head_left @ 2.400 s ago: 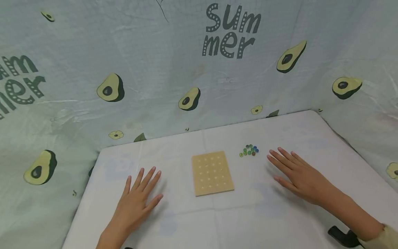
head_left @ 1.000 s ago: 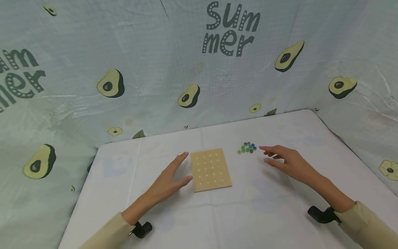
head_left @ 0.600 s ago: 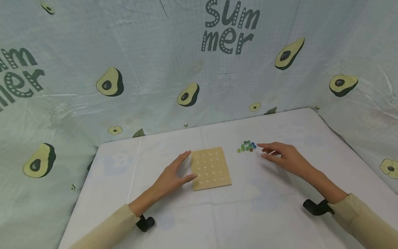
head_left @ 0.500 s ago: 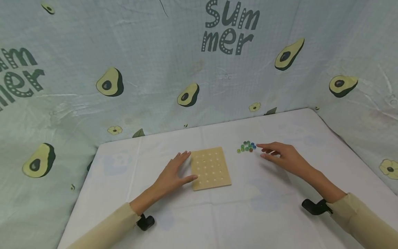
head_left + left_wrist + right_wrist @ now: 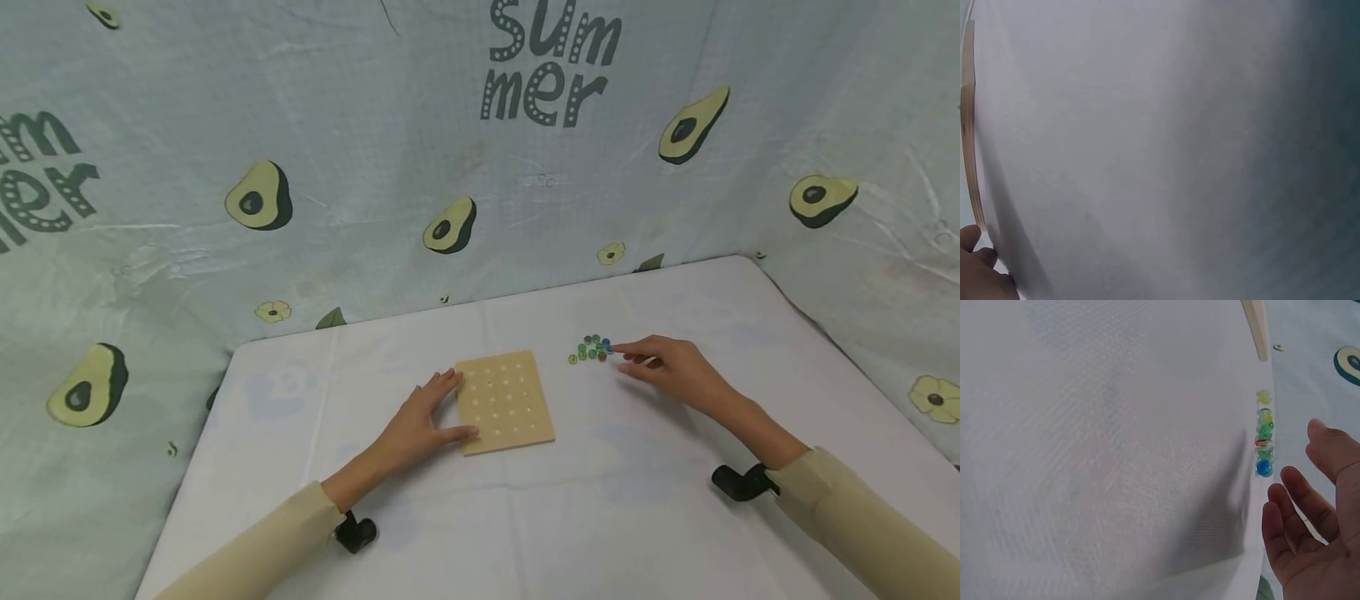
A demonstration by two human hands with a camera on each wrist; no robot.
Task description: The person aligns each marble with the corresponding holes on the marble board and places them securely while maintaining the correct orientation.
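A square wooden board with rows of shallow holes lies flat on the white-covered table. My left hand is at its left side, thumb and fingertips at the edge and lower-left corner; in the left wrist view only some fingers show near the board's edge. To the board's right sits a small cluster of glass marbles, green, yellow, blue and brownish. My right hand reaches in from the right, its index fingertip beside or touching the blue marbles. A blue marble appears nearest the loosely bent fingers in the right wrist view.
The white tablecloth covers the table up to a back edge against a pale curtain printed with avocados and lettering. A black device is on each wrist, the left one and the right one.
Both hands have come inward from their spread positions over the table. The left hand has moved right to the board's edge; the right hand has moved left to the marbles.
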